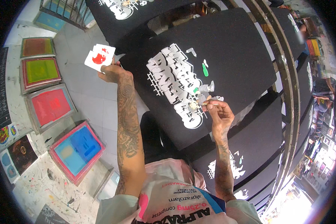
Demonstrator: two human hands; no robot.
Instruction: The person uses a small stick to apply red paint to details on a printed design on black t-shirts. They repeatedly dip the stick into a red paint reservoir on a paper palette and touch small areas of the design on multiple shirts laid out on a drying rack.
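A thin, pale stick (209,104), straight and smooth-looking, is over the lower right edge of a white-and-grey print (175,74); whether its tip touches the print cannot be told. The right hand (221,114), just right of the print's lower end, holds the stick in a narrow pinch between thumb and fingers. The print is flat and hard-edged, with chunky block letters running aslant and small grey shapes at its lower right. Near its right side sits a green bottle-shaped patch (205,70). The print lies on a matte black cloth panel (231,48) with rounded corners.

Left of the print, the left hand (114,72) grips flat white card (90,62), square-cornered, with a glossy-looking red blot (99,58) on its face.

Below and right of the print, a smaller-looking second print (239,166) shows on black. Farther right of the main print runs a long, scuffed rail (290,71). Well to its left, a paint-spattered white desk (65,198) carries rectangular framed screens: a blue one (78,149) with a pink border, a red one (50,106) and a yellow-green one (41,70).
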